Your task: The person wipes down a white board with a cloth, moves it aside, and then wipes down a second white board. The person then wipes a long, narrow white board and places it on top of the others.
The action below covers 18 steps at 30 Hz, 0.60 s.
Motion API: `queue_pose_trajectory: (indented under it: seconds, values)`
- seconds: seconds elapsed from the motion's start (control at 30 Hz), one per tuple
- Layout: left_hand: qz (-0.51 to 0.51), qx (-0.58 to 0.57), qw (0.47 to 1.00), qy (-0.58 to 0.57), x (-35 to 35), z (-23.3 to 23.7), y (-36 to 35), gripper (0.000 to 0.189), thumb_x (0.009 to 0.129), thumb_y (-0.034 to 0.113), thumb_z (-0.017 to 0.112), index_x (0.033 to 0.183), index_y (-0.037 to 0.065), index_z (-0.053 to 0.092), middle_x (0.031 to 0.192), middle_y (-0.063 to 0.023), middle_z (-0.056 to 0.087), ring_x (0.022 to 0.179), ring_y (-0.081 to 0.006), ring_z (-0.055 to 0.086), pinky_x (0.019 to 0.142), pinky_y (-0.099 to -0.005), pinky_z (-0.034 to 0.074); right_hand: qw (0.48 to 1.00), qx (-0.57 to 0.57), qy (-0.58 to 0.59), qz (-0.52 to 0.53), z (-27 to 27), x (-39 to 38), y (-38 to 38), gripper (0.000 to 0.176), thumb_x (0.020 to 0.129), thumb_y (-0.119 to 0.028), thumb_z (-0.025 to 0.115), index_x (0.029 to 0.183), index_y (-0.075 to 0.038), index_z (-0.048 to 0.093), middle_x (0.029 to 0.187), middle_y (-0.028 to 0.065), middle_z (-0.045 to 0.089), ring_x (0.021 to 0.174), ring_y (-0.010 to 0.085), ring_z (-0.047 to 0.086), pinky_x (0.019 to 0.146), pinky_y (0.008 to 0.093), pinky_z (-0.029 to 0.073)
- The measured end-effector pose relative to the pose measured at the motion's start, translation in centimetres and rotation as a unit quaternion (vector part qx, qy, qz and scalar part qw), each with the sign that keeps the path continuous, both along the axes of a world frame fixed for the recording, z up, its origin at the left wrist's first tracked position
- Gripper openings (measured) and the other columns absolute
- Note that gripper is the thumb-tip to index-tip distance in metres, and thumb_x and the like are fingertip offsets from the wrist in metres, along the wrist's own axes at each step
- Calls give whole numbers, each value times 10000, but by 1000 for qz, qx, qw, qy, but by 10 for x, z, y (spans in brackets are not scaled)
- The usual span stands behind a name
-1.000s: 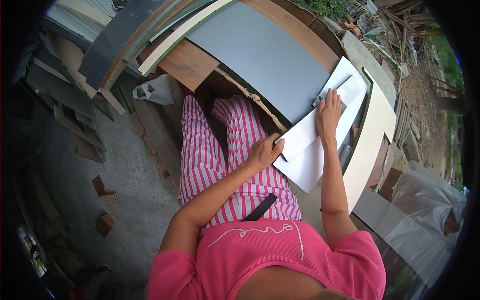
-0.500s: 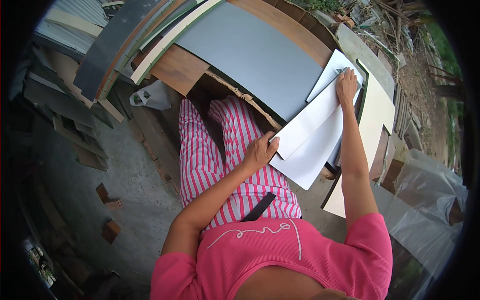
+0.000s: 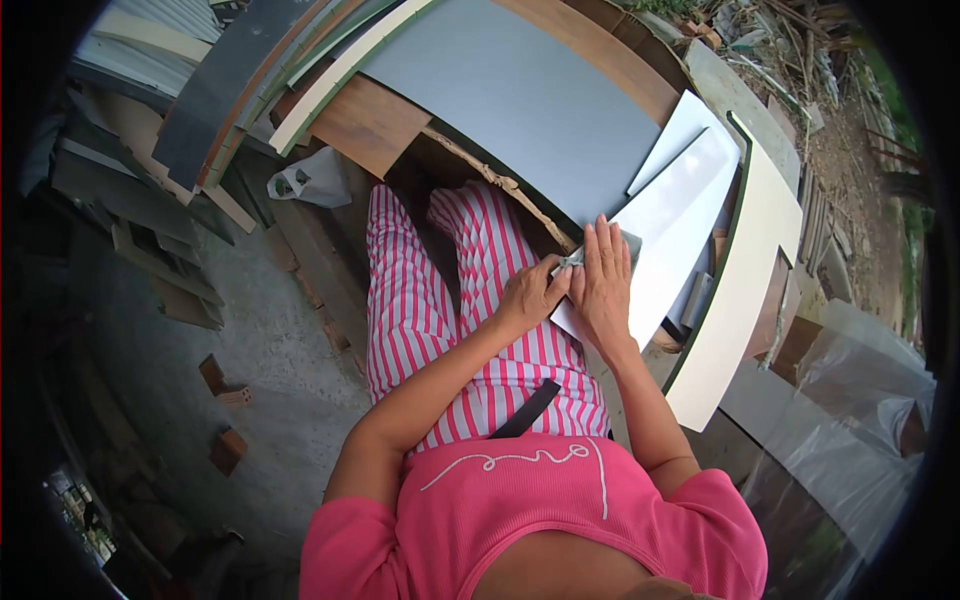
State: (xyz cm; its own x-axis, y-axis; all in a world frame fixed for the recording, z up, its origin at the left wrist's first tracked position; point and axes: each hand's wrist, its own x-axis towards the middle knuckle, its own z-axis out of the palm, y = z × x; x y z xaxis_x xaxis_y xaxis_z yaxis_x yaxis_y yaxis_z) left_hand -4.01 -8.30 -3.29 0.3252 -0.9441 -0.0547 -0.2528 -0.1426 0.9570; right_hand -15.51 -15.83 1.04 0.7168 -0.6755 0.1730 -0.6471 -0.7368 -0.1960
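Note:
My left hand [image 3: 528, 300] is closed on the near end of a narrow white panel strip [image 3: 672, 185], its thumb and fingers at the corner. Flat on that same end lies my right hand [image 3: 602, 285], fingers stretched side by side, pressing a crumpled thin grey cloth [image 3: 634, 243] against the surface. The two hands nearly meet at the corner. Under the strip is a wider white panel [image 3: 655, 285], and another white piece [image 3: 672, 140] shows beyond it. All of these rest over the large grey board [image 3: 520, 90].
A long cream panel [image 3: 745, 280] with a dark edge stands to the right. Brown wood-look boards [image 3: 370, 125] and curved strips [image 3: 350, 65] lie at the left. A white plastic bag [image 3: 318, 180] sits by my legs. Broken bricks [image 3: 228, 450] are on the concrete floor.
My right hand has slid with the grey cloth from the strip's far end down to the near end, beside my left hand. The left hand keeps its hold on the corner.

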Motion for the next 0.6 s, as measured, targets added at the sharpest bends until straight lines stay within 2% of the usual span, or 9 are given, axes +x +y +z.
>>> queue_pose_trajectory:
  seconds: [0.07,0.17,0.27,0.33,0.47,0.53,0.6]
  values:
    - [-3,-1,1000,5,1,4,0,441,953,406,362,935,-3,529,701,-247,557,673,-430,570,596,-462,431,1000,5,-2,-30,4,4,-27,552,873,-138,501,1392,-34,344,1470,140,294,1376,319,237,1122,448,191]
    - [-10,9,1000,3,1,6,0,514,952,464,337,927,-8,538,662,-236,560,642,-412,584,589,-448,451,988,-60,-18,-144,-16,-5,-128,487,944,-226,390,1382,-18,349,1461,153,304,1371,320,236,1123,426,186]
    - [-4,2,1000,1,0,5,-1,560,950,510,317,901,-2,540,621,-213,554,596,-383,588,565,-436,461,963,-132,-12,-235,-47,-43,-268,484,934,-251,382,1331,24,395,1400,232,360,1296,417,323,1069,459,274]
    - [9,-13,1000,-8,0,5,-2,566,948,516,319,894,-3,537,620,-210,555,599,-375,591,559,-439,456,951,-82,-4,-298,-34,-49,-306,480,923,-248,397,1304,43,417,1382,255,371,1263,449,348,1045,479,301]
    - [10,-3,1000,-3,0,5,-1,564,946,515,324,892,-5,536,622,-213,556,604,-380,592,557,-436,455,944,-84,-12,-320,-35,-43,-290,491,922,-244,405,1313,53,403,1388,258,363,1281,459,319,1062,473,281]
    - [10,-5,1000,-4,0,3,-2,559,947,511,327,893,-4,536,620,-213,555,600,-382,592,556,-435,457,957,-93,-61,-268,-47,-42,-240,485,931,-217,396,1329,59,378,1405,254,338,1309,453,278,1085,464,249]
    - [5,-1,1000,-4,-1,1,-1,554,948,507,329,895,-3,537,618,-213,555,597,-384,591,555,-434,459,970,-43,-80,-225,-24,-27,-152,467,942,-181,379,1345,55,361,1424,252,309,1344,433,226,1103,455,220]
